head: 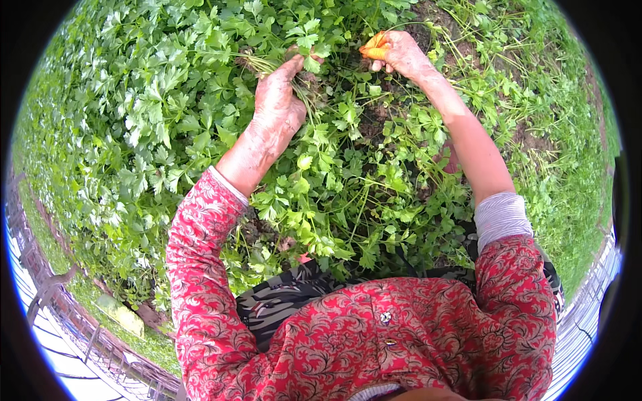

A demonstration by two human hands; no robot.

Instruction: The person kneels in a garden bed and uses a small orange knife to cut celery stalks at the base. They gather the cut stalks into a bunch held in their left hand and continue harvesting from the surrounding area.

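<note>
My left hand (281,92) grips a small bunch of uprooted leafy plants (261,65), celery or something like it. Pale stems and soil-covered roots stick out on both sides of the fist, and a few leaves (308,37) rise above its fingers. To the right, apart from it, my right hand (396,52) reaches in at the edge of the dense foliage with its fingers drawn together. Orange coverings (375,47) sit on some of its fingertips. Whether anything is pinched there is hidden. A thin stem arches just above that hand.
Thick upright celery-like growth (150,90) fills the left. Flattened stems and leaves lie over brown soil (531,138) at the right. Loose greens (346,200) spread before my knees in camouflage trousers (281,301). A pale yellowish object (120,315) lies at lower left.
</note>
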